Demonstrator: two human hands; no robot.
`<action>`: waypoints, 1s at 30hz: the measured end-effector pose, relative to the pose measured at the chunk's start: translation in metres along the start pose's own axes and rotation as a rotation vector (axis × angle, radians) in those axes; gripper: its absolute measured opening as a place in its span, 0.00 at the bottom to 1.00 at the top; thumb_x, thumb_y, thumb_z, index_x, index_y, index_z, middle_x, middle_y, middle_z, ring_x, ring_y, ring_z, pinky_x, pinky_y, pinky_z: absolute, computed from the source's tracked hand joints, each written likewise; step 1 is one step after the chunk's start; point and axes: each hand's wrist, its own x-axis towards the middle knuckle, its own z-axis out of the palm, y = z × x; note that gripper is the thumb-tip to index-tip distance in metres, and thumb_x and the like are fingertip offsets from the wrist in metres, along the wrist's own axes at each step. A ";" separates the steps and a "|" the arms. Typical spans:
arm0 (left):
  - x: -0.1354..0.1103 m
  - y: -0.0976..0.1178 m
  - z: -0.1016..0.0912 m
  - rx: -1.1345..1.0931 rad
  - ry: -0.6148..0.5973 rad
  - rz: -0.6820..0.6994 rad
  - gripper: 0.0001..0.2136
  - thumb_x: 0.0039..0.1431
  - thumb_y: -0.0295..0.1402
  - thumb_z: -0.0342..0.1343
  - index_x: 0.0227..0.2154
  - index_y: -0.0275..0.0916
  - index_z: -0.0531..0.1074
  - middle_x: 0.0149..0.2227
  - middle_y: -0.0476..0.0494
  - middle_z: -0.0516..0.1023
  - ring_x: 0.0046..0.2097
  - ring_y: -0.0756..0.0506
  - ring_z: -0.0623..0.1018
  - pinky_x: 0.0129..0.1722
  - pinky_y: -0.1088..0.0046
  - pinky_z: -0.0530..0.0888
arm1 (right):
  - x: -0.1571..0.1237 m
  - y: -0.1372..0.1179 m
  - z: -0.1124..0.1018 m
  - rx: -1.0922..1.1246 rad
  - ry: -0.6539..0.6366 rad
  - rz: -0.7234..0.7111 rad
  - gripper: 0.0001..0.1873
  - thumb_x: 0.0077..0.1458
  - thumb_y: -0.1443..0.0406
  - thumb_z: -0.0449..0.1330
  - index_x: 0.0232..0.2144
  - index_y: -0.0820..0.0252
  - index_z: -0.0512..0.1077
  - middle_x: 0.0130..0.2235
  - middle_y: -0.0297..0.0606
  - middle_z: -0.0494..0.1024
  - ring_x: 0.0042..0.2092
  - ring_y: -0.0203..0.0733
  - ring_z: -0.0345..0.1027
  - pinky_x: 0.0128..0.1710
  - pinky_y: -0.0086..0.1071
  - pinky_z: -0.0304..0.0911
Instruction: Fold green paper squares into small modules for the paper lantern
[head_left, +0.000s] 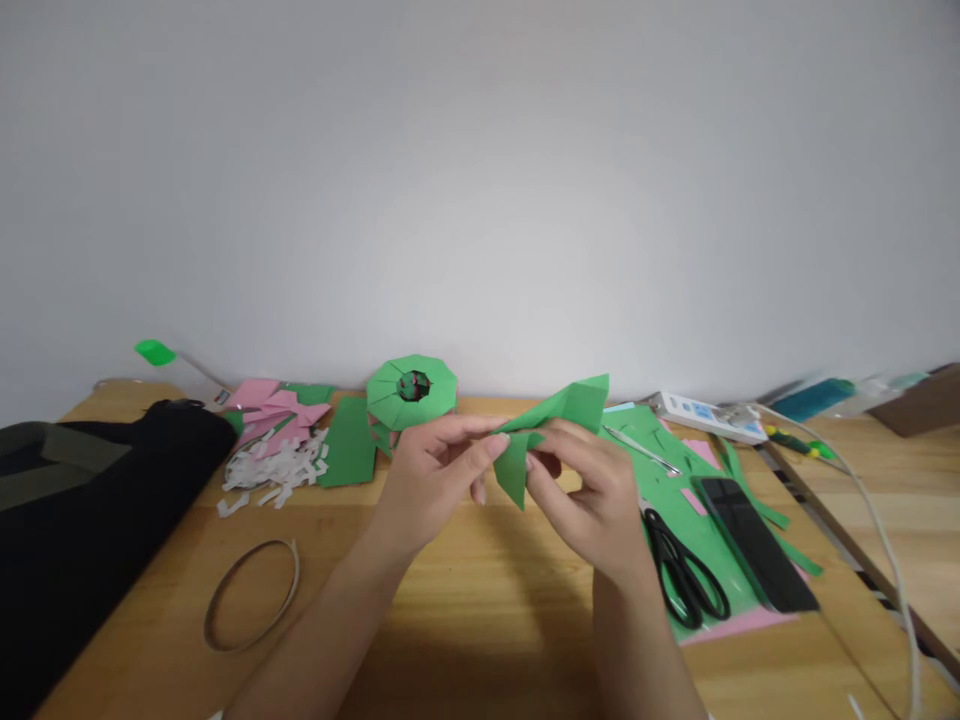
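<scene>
Both hands hold one folded piece of green paper (577, 402) in the air above the wooden table. My left hand (442, 465) pinches its left end between thumb and fingers. My right hand (589, 485) grips it near the middle, thumb below and fingers behind. One pointed flap hangs down between the hands, and a wider part rises to the upper right. Behind my left hand stands a round green folded-paper piece (386, 390) with a hole in its middle and some pink showing low on its side.
Left are white paper scraps (274, 465), pink folded papers (274, 405), a tape ring (210, 610) and dark cloth (97, 540). Right are black-handled scissors (686, 575), a phone (754, 545), tweezers (641, 450), green sheets (724, 560) and a power strip (709, 415) with a cable.
</scene>
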 end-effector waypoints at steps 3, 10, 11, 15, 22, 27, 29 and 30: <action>0.001 -0.001 0.000 -0.007 0.049 0.003 0.07 0.47 0.35 0.66 0.29 0.37 0.80 0.13 0.57 0.68 0.14 0.56 0.67 0.15 0.82 0.65 | -0.001 -0.001 0.000 -0.003 0.025 0.030 0.06 0.55 0.73 0.59 0.28 0.60 0.70 0.23 0.29 0.67 0.25 0.30 0.61 0.26 0.25 0.58; 0.002 0.000 0.000 0.020 0.110 0.045 0.03 0.48 0.31 0.64 0.25 0.38 0.79 0.12 0.56 0.68 0.15 0.56 0.65 0.15 0.82 0.63 | -0.006 -0.003 0.004 0.182 0.148 0.287 0.04 0.56 0.68 0.61 0.36 0.56 0.72 0.21 0.26 0.71 0.20 0.29 0.62 0.19 0.23 0.59; 0.002 0.000 0.000 0.031 0.117 0.059 0.02 0.48 0.30 0.63 0.25 0.38 0.79 0.13 0.56 0.68 0.15 0.56 0.65 0.16 0.82 0.63 | -0.007 -0.003 0.005 0.206 0.153 0.318 0.02 0.56 0.67 0.61 0.34 0.56 0.73 0.20 0.26 0.71 0.20 0.29 0.62 0.18 0.23 0.58; 0.001 -0.003 0.000 0.084 0.141 0.103 0.03 0.49 0.29 0.62 0.24 0.38 0.79 0.15 0.54 0.70 0.18 0.56 0.67 0.18 0.83 0.65 | -0.007 -0.002 0.007 0.234 0.209 0.381 0.02 0.56 0.65 0.62 0.30 0.57 0.73 0.18 0.26 0.71 0.18 0.29 0.60 0.16 0.24 0.57; -0.001 -0.001 0.000 0.250 0.136 0.141 0.06 0.53 0.32 0.59 0.24 0.37 0.78 0.19 0.51 0.74 0.21 0.53 0.69 0.20 0.80 0.66 | -0.004 -0.007 -0.004 -0.320 0.462 0.115 0.09 0.52 0.68 0.63 0.38 0.57 0.74 0.34 0.39 0.75 0.35 0.40 0.69 0.32 0.34 0.66; -0.003 0.004 -0.002 0.411 0.088 0.155 0.07 0.55 0.34 0.59 0.26 0.38 0.78 0.23 0.49 0.77 0.25 0.50 0.71 0.26 0.76 0.68 | -0.002 -0.003 -0.015 -0.252 0.100 0.090 0.15 0.55 0.68 0.60 0.46 0.56 0.71 0.46 0.44 0.74 0.49 0.47 0.68 0.48 0.43 0.64; -0.003 0.005 -0.002 0.410 0.064 0.169 0.07 0.55 0.34 0.58 0.26 0.38 0.78 0.24 0.49 0.79 0.27 0.50 0.73 0.29 0.75 0.70 | -0.002 -0.001 -0.015 -0.125 0.047 0.153 0.09 0.56 0.68 0.60 0.40 0.55 0.73 0.39 0.39 0.78 0.42 0.42 0.72 0.42 0.37 0.67; -0.003 0.005 -0.002 0.396 0.052 0.166 0.07 0.55 0.33 0.58 0.26 0.38 0.78 0.25 0.48 0.79 0.28 0.49 0.73 0.30 0.76 0.71 | -0.002 0.000 -0.015 -0.090 0.059 0.183 0.06 0.56 0.68 0.60 0.38 0.55 0.74 0.36 0.37 0.79 0.39 0.41 0.73 0.39 0.35 0.68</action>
